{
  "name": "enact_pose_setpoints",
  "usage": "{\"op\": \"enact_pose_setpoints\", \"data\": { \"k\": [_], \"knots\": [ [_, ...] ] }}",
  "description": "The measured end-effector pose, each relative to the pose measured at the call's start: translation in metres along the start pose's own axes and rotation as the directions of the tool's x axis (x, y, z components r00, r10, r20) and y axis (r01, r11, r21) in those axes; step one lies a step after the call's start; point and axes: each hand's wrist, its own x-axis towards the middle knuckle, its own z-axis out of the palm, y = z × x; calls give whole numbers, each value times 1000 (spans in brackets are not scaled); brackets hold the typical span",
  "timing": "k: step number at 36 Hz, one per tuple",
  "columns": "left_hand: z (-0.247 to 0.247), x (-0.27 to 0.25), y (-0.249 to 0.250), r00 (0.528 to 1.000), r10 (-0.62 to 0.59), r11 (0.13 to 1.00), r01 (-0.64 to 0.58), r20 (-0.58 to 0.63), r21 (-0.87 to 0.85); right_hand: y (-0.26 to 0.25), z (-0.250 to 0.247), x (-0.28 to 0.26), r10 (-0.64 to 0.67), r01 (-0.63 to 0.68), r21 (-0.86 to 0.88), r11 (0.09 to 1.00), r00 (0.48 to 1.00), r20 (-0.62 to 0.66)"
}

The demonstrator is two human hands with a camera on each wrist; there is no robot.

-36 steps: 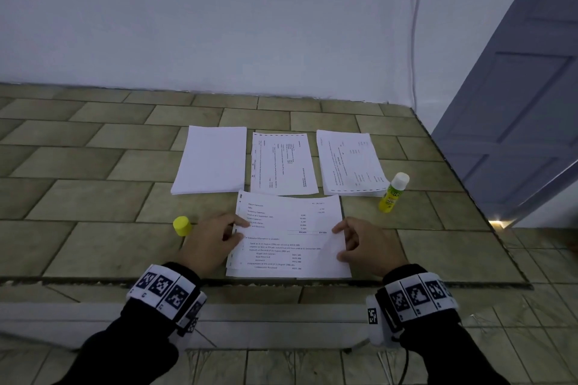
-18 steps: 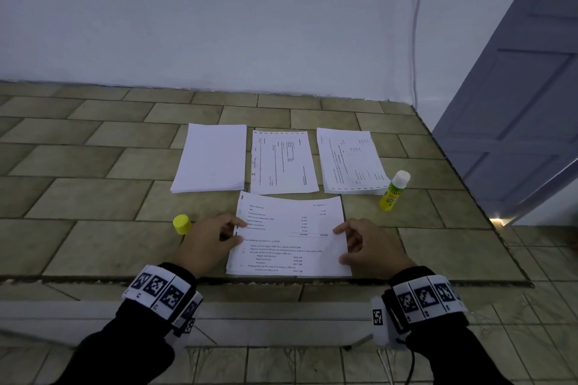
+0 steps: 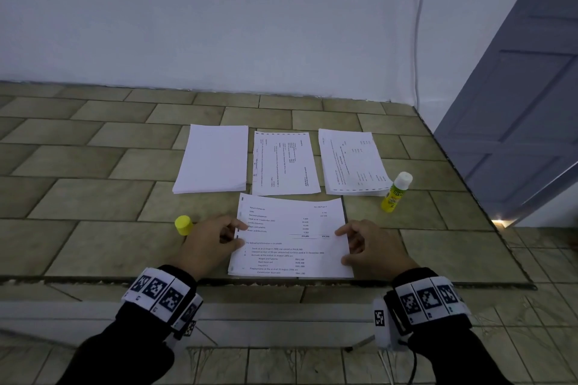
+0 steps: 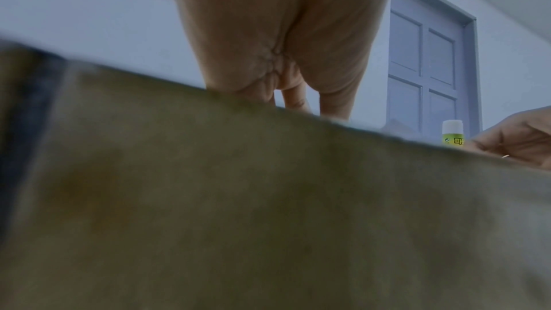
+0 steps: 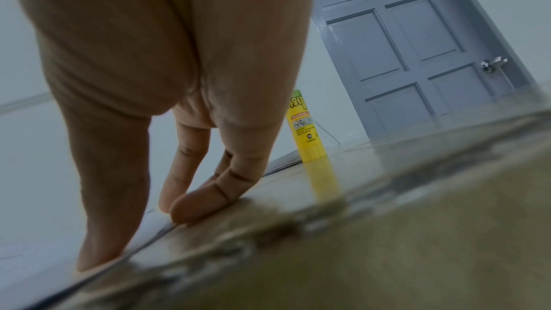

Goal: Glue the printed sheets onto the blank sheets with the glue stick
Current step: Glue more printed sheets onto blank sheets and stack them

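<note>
The left hand (image 3: pixel 210 244) and right hand (image 3: pixel 373 248) rest relaxed fingertips on the side edges of the printed sheet (image 3: pixel 291 241) at the tiled table's (image 3: pixel 93 197) near edge, with the uncapped glue stick (image 3: pixel 395 192) standing right and its cap (image 3: pixel 183 225) left.

We see matt paper sheets (image 3: pixel 291 241) on a glossy tiled tabletop (image 3: pixel 93 197), beside a smooth plastic glue stick (image 3: pixel 394 194).
</note>
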Motion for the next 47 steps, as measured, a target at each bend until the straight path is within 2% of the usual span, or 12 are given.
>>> {"op": "enact_pose_setpoints", "data": {
  "k": [8, 13, 17, 20, 23, 26, 29, 34, 37, 39, 43, 47],
  "knots": [
    [-1, -3, 2, 999, 35, 999, -35, -11, -1, -5, -2, -2, 6, -5, -45, 999, 1000, 7],
    [1, -6, 4, 995, 100, 959, -92, -15, 267, -8, 0, -2, 16, -13, -125, 992, 1000, 26],
    [10, -2, 8, 963, 267, 889, -234, -31, 393, -10, 2, -2, 32, -26, -170, 985, 999, 32],
    [22, 3, 15, 982, 179, 869, -184, 56, 459, -14, 3, -4, 42, -34, -204, 978, 998, 38],
    [33, 4, 9, 988, 97, 786, -150, 120, 599, -18, 4, -6, 56, -45, -290, 956, 998, 29],
    [37, 5, 4, 989, 113, 793, -146, 92, 592, -26, 8, -9, 21, -30, -407, 913, 999, -27],
    [40, 5, -1, 987, 144, 790, -156, 67, 594, -43, 20, -6, -75, 16, -427, 904, 990, -122],
    [39, 6, -3, 985, 158, 791, -165, 63, 589, -83, 66, 9, -209, 197, -375, 906, 978, 10],
    [41, 6, -5, 979, 196, 772, -191, 60, 607, -95, 93, 26, -243, 232, -368, 900, 970, 19],
    [40, 5, -5, 980, 190, 787, -187, 57, 588, -96, 106, 39, -242, 229, -374, 899, 970, 14],
    [41, 6, -6, 978, 199, 752, -191, 59, 631, -81, 109, 49, -232, 196, -494, 847, 973, -11],
    [42, 9, -6, 979, 200, 750, -172, 29, 638, -54, 91, 45, -142, 52, -521, 852, 981, -134]
  ]
}}
